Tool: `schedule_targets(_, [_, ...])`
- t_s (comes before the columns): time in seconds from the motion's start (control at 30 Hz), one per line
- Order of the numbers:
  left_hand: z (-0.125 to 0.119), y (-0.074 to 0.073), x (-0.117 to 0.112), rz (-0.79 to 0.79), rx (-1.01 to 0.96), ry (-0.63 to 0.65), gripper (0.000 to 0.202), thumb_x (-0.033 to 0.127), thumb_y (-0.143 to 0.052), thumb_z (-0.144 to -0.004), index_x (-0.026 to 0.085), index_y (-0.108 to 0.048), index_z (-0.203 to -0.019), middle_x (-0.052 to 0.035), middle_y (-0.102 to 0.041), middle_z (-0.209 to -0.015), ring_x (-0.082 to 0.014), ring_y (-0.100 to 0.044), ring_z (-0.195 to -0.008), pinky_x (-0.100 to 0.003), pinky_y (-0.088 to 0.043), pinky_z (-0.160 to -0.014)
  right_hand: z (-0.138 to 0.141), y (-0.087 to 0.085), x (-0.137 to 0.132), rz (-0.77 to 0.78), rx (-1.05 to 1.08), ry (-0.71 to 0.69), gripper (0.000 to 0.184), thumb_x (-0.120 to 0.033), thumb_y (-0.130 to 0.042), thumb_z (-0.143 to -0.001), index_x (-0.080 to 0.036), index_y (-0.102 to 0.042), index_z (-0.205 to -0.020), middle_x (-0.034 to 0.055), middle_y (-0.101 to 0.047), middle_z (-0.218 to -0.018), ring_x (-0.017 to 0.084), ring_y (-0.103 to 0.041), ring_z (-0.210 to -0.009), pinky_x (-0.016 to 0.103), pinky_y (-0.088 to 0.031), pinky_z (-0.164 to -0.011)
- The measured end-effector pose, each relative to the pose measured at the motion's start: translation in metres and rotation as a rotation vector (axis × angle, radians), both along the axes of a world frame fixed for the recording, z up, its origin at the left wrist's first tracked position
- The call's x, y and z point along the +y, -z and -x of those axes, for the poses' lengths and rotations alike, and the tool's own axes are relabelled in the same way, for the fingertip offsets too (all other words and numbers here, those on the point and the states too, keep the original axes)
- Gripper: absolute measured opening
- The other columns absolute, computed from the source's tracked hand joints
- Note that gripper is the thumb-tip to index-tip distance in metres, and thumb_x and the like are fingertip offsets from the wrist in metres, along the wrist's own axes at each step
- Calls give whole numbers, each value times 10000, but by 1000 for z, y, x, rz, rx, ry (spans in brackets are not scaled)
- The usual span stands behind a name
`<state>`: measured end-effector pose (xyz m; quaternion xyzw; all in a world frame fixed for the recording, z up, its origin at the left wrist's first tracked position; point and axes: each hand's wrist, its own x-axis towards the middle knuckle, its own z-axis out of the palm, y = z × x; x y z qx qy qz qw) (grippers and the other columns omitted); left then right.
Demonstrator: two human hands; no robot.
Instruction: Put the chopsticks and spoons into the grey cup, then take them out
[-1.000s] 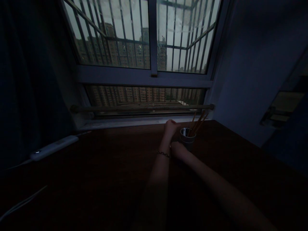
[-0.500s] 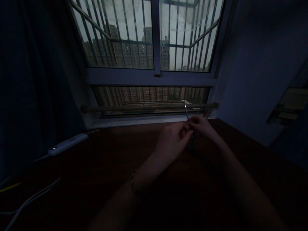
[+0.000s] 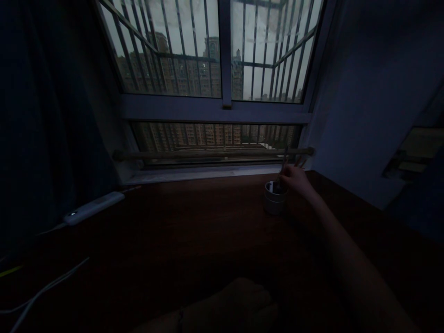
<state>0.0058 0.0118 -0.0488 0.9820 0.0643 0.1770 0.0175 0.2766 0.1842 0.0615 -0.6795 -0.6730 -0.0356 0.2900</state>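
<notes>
A small pale round cup (image 3: 275, 203) stands upright on the dark wooden table. Something white (image 3: 271, 186) shows inside its rim, and the rest of its contents are dim. At the cup's right rim, my right hand (image 3: 294, 179) has its fingers pinched around a thin stick-like item (image 3: 285, 159), which points upward; its kind is too dark to make out. More thin sticks (image 3: 300, 162) rise behind that hand. My left hand (image 3: 248, 300), with a bracelet at the wrist, lies palm down low on the table, apart from the cup and holding nothing visible.
A white power strip (image 3: 95, 208) lies at the left beside the dark curtain (image 3: 52, 115). White cables (image 3: 48, 289) and a yellow strip (image 3: 10, 271) are at the near left. Behind the table, a window ledge (image 3: 197, 173) runs below the barred window.
My left hand has left the cup and dropped toward me onto the near table. My right hand stays by the cup, slightly farther right. The cup is now uncovered, and the shiny upright stick has shifted right.
</notes>
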Motion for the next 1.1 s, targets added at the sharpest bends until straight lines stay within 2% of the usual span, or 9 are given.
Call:
schedule_targets(0.23, [-4, 13, 5, 39, -17, -38, 54, 264, -501, -810, 266, -551, -790, -1, -601, -664, -124, -513, -516, -273, -414, -445, 7, 6, 2, 206, -24, 15, 113, -147, -591, -798, -57, -645, -840, 100, -636, -823, 159, -573, -766, 212, -358, -610])
schedule_targets(0.47, [-5, 14, 7, 50, -36, -39, 68, 243, -483, -796, 260, -538, -760, -7, -590, -647, -126, -497, -509, -272, -402, -450, 11, 18, 6, 293, -14, -78, 141, -124, -541, -816, -63, -668, -800, 86, -642, -762, 137, -582, -694, 202, -344, -545])
schedule_targets(0.67, [-6, 13, 6, 52, -43, -37, 61, 226, -513, -783, 256, -545, -740, -4, -582, -653, -115, -492, -511, -257, -383, -444, 10, 27, 12, 345, -51, -103, 170, -145, -541, -821, -62, -682, -866, 96, -652, -807, 145, -600, -727, 194, -356, -554])
schedule_targets(0.83, [-5, 11, 5, 59, -43, -34, 51, 234, -513, -788, 248, -539, -747, -4, -588, -670, -115, -499, -520, -257, -391, -449, 11, 35, 15, 342, -104, -147, 170, -172, -539, -825, -82, -682, -835, 86, -648, -795, 141, -599, -717, 202, -337, -541])
schedule_targets(0.97, [-5, 10, 5, 63, -41, -42, 71, 245, -487, -811, 236, -523, -751, -5, -593, -666, -116, -496, -521, -258, -399, -455, 13, 37, 16, 355, -167, -131, 178, -166, -526, -820, -83, -683, -840, 93, -645, -801, 148, -591, -707, 214, -325, -537])
schedule_targets(1.1, [-6, 10, 5, 59, -36, -46, 95, 250, -469, -823, 233, -515, -741, -6, -597, -663, -113, -485, -508, -254, -388, -442, 13, 36, 15, 343, -138, -144, 175, -161, -529, -811, -80, -685, -806, 86, -638, -759, 143, -582, -686, 217, -314, -521])
